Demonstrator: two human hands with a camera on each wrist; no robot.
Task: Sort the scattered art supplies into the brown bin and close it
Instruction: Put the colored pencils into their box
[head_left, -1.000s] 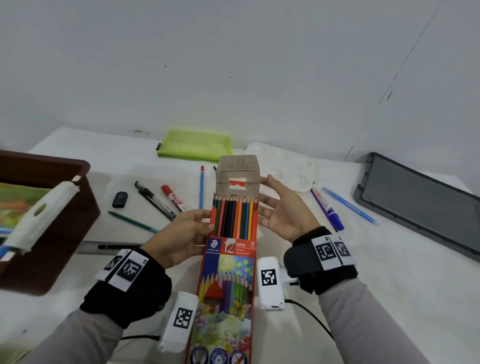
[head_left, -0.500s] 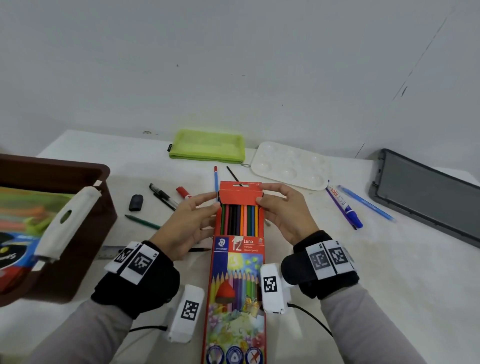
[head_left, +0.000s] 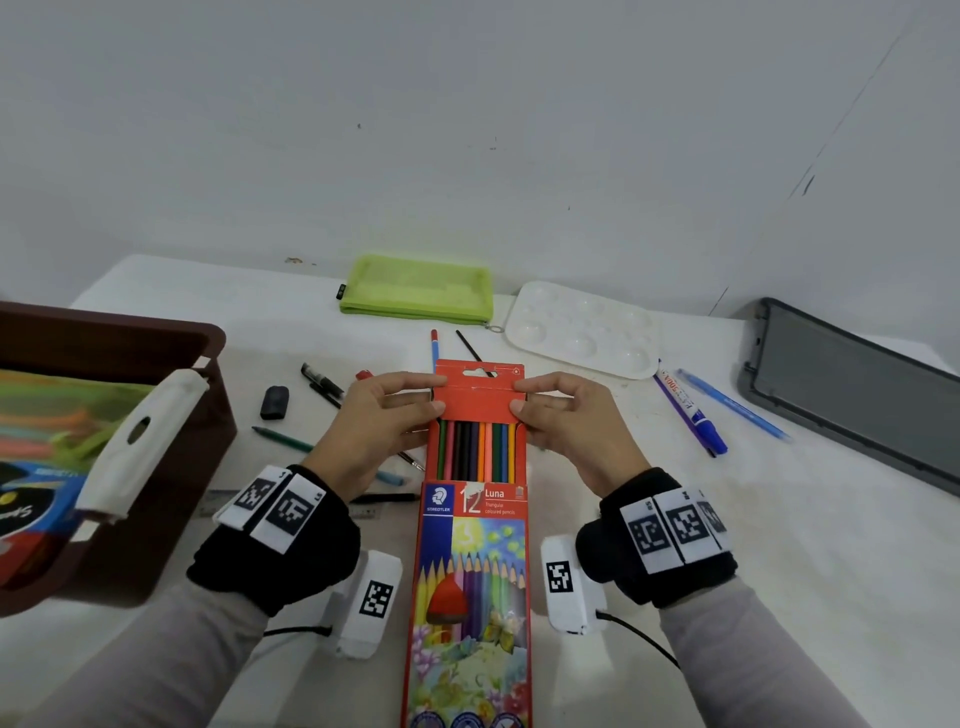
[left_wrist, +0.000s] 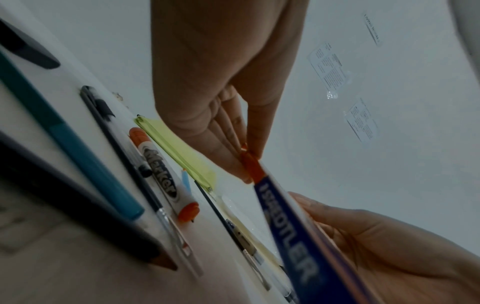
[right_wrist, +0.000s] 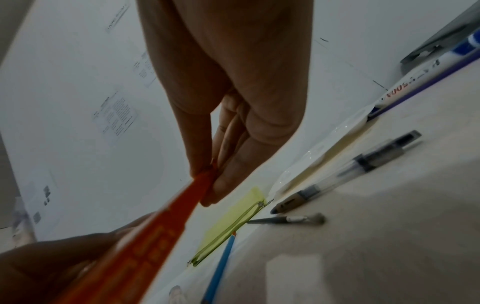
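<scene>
Standing at the table's left edge, the brown bin (head_left: 171, 467) is open, with coloured supplies inside. Beside it, above the table (head_left: 779, 571), the left hand (head_left: 374, 421) pinches the left edge of the coloured-pencil box's (head_left: 475, 571) red top flap (head_left: 480, 395) between thumb and curled fingers. Opposite, the right hand (head_left: 571, 426) pinches the flap's right edge likewise. Farther right, the grey lid (head_left: 857, 389) lies apart.

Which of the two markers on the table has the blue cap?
The marker right of the pencil box, beside the light blue pen; the other marker has orange-red ends.
</scene>
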